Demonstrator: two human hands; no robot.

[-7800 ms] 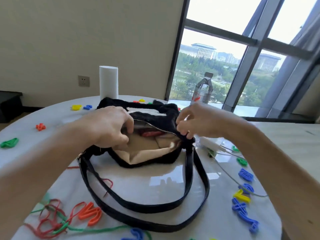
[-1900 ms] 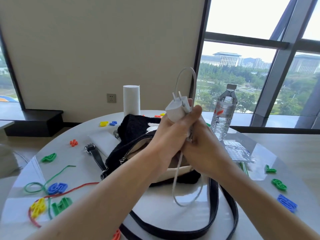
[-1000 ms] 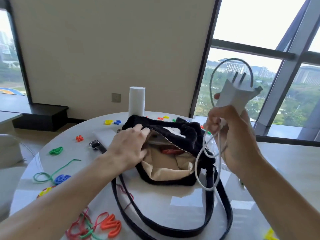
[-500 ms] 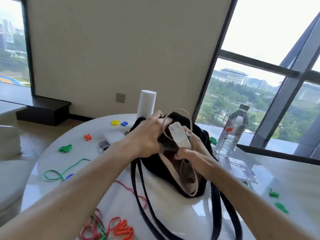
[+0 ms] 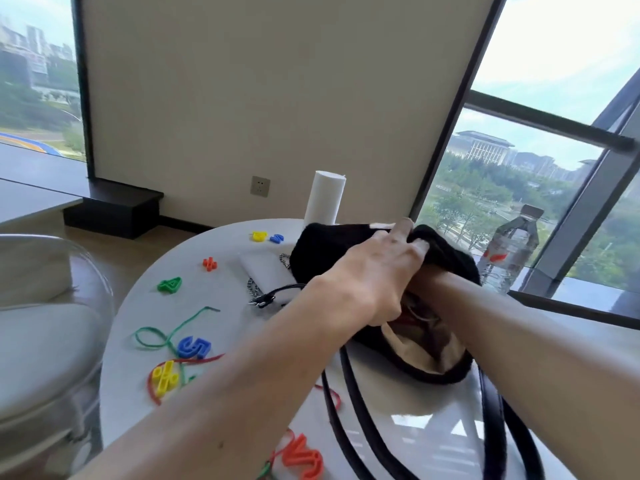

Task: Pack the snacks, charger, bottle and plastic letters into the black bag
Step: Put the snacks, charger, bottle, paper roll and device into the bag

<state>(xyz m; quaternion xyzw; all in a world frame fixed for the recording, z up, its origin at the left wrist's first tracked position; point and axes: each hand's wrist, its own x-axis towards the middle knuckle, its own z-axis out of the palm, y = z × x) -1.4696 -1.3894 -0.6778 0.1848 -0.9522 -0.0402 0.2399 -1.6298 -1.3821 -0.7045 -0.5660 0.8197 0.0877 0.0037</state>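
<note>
The fuzzy black bag with tan lining (image 5: 429, 358) is sitting at the table's centre, the left hand (image 5: 377, 271) clamping its upper rim open while the right hand is reaching inside, hidden, so its grip cannot be told. The clear plastic water bottle (image 5: 509, 254) is standing at two o'clock, coloured plastic letters (image 5: 194, 346) lying at nine o'clock. Withdrawing carelessly risks snagging the cable and dragging it back out

Colours on the glossy white round table (image 5: 221, 407)

Fuzzy black fabric bag (image 5: 322, 258), beige lining; blue plastic "5" (image 5: 194, 347), green plastic "4" (image 5: 169, 285), yellow plastic percent sign (image 5: 165, 375).
</note>
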